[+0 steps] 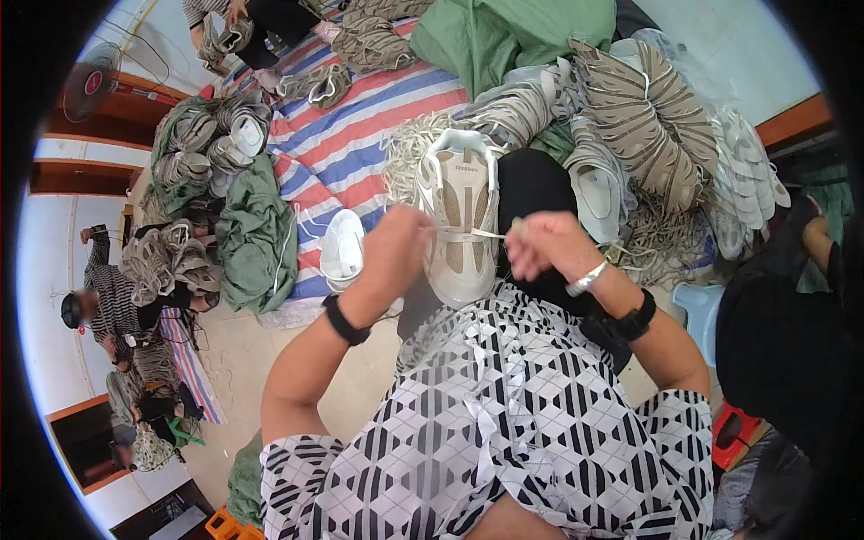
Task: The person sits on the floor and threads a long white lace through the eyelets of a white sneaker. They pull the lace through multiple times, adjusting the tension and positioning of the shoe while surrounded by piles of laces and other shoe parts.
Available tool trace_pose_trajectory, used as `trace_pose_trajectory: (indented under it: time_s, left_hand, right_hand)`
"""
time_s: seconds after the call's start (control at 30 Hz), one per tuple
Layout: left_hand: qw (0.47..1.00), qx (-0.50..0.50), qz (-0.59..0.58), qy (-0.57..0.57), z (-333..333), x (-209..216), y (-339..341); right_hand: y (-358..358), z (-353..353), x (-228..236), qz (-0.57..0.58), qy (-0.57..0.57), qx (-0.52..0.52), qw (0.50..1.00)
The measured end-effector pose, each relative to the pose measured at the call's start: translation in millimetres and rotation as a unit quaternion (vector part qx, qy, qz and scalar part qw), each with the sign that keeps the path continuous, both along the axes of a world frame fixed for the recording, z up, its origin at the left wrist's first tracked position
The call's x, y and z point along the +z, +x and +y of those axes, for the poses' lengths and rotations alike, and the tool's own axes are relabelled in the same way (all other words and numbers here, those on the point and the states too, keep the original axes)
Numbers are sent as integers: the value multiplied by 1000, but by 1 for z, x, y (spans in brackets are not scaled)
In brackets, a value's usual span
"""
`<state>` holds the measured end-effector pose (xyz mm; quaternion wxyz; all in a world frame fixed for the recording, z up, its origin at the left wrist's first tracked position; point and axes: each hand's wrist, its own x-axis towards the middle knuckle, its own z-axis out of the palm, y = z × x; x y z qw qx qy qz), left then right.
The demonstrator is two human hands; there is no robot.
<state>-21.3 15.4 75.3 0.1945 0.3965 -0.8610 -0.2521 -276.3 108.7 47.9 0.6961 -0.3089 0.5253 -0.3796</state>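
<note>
Both grips pinched shut on white lace [486, 234]: left hand [396, 243], right hand [540, 245] | beige shoe [459, 216] upright between them on my lap | I'd pull evenly, keeping lace flat, untwisted.

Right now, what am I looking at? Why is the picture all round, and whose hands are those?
A small camera worn on a person's head took it, looking down, and its wide lens bends everything round. The two bare hands are that person's own. A cream sneaker rests on their lap. The left hand and the right hand each pinch an end of its white shoelace, stretched tight between them. Beyond lie a striped sheet, green cloth, and heaps of shoe parts.
</note>
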Motion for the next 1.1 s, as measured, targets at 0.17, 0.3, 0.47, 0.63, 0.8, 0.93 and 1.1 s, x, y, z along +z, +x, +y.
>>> trace_pose_trajectory:
  time_s: [0.17, 0.3, 0.47, 0.63, 0.8, 0.93, 1.1]
  left_hand:
    - [939, 94, 246, 220, 4, 4, -1]
    - [922, 34, 296, 248, 11, -20, -34]
    - [909, 73, 294, 286, -9, -36, -5]
    - [862, 321, 383, 89, -120, 18, 198]
    - [800, 496, 334, 50, -138, 82, 448]
    - [736, 609, 297, 5, -63, 117, 543]
    - [654, 708, 268, -11, 35, 157, 574]
  right_hand:
    - [-5, 6, -20, -322, 189, -18, 928]
    - [-1, -5, -43, -447, 162, -144, 868]
    - [-57, 15, -51, -379, 75, -194, 902]
    - [-181, 63, -78, -296, 146, -425, 843]
    - [-300, 127, -138, -276, 99, -634, 715]
    - [-367, 181, -186, -224, 107, -722, 646]
    - [-409, 253, -220, -195, 42, -600, 775]
